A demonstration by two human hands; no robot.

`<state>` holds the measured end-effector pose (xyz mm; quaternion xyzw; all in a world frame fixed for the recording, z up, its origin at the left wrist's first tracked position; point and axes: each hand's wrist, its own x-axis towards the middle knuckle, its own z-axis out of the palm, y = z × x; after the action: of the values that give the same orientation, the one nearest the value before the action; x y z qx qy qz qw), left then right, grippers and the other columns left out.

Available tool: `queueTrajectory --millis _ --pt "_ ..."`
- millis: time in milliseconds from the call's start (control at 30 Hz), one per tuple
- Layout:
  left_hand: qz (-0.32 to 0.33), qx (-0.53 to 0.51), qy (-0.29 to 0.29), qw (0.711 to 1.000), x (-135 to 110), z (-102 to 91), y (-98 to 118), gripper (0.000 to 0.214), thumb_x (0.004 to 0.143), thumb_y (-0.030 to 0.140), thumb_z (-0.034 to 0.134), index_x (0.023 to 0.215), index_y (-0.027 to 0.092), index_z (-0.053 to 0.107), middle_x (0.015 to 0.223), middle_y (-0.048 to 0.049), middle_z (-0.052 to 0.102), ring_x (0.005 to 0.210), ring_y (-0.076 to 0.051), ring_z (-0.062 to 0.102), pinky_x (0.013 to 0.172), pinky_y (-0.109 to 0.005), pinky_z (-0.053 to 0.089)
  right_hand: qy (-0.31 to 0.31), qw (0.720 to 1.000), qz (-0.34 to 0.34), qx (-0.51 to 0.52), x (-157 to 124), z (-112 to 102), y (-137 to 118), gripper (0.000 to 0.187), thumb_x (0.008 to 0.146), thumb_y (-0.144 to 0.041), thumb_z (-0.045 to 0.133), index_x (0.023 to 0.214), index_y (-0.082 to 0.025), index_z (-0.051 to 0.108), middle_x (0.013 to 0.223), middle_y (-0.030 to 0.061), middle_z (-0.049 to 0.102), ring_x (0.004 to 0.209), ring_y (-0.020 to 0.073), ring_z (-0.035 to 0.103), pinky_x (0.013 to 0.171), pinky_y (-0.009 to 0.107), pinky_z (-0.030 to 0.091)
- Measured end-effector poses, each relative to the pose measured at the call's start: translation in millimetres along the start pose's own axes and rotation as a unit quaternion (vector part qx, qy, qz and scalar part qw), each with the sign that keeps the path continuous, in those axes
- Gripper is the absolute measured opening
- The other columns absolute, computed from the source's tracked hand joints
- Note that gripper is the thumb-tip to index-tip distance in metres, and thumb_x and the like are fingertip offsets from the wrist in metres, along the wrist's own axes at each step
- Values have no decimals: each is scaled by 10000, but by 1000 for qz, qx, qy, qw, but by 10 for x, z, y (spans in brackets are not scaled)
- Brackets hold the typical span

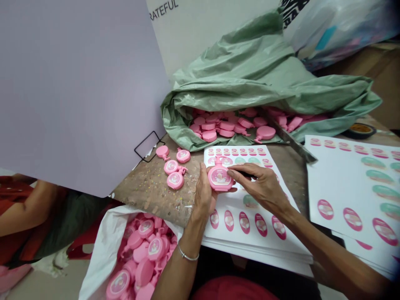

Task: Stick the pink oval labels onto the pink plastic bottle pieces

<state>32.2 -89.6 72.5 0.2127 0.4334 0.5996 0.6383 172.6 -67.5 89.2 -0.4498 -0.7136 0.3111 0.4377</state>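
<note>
Now left hand (pixel 203 193), right hand (pixel 262 187) touch one pink cap (pixel 220 178); four beside.

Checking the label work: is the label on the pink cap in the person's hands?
On: the pink cap held in the left hand shows an oval printed label across its face, with the right hand at its upper edge.

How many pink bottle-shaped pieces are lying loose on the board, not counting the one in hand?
4, on the speckled board, left of the label sheet: one piece farthest back, one to its right, one below that, one nearest the left hand.
</note>
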Motion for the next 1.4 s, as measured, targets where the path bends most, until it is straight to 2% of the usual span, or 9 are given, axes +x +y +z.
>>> queueTrajectory --millis 667,833,900,967,1100,1200,1267,1333,1400 --pt "3 7 -7 1000 -20 13 34 592 894 631 366 1040 134 652 1006 -108 692 966 -259 657 746 -388 590 9 998 -38 -40 9 9 -10 214 841 -410 604 886 -243 730 823 39 722 755 194 637 697 345 498" --pt "52 38 -65 996 -87 -19 58 375 772 450 684 979 143 622 966 -75 669 889 -221 656 775 -387 587 29 975 -75 -207 43 -62 3 279 834 -456 608 888 -209 728 805 80 722 774 237 640 762 394 445" --pt "55 51 -82 994 -119 -27 55 364 698 322 766 975 149 606 920 -46 652 831 -192 652 772 -389 587 50 960 -64 -268 59 -80 0 379 786 -521 645 950 -186 715 899 124 723 887 299 642 828 441 426" --pt "39 57 -91 993 -152 -21 41 401 663 281 782 998 155 602 901 -33 644 797 -178 647 754 -381 587 54 966 -58 -246 73 -47 24 534 734 -571 674 1095 -177 664 1055 151 695 996 325 624 870 458 434" --pt "4 93 -101 991 -189 -66 38 461 626 285 796 1025 162 601 915 -54 671 781 -193 658 688 -339 584 8 990 -49 -129 169 68 300 680 730 -560 673 1283 -197 516 1230 138 620 1065 276 610 890 426 481" --pt "10 144 -31 989 -95 -277 120 411 695 396 741 1005 173 588 905 -80 700 706 -188 660 622 -322 563 27 977 5 -213 382 -66 706 548 796 -508 619 1223 -173 547 1159 153 652 1036 281 619 871 423 476" --pt "96 249 72 961 43 -481 208 355 742 454 685 954 178 618 879 -75 702 726 -200 657 678 -334 547 43 942 73 -323 577 -273 972 478 818 -467 596 1174 -149 581 1023 175 691 953 298 642 799 409 473" --pt "221 387 162 880 194 -662 296 302 761 451 660 891 179 651 919 -90 687 909 -258 642 850 -396 507 42 905 128 -404 781 -481 1173 406 843 -414 556 1108 -113 616 942 207 693 895 318 652 723 393 454" --pt "345 479 211 779 297 -761 362 293 778 414 649 951 178 650 1109 -134 637 1144 -315 540 1008 -478 399 35 890 146 -431 957 -619 1290 319 850 -346 532 988 -86 655 888 228 688 853 315 656 678 369 428"
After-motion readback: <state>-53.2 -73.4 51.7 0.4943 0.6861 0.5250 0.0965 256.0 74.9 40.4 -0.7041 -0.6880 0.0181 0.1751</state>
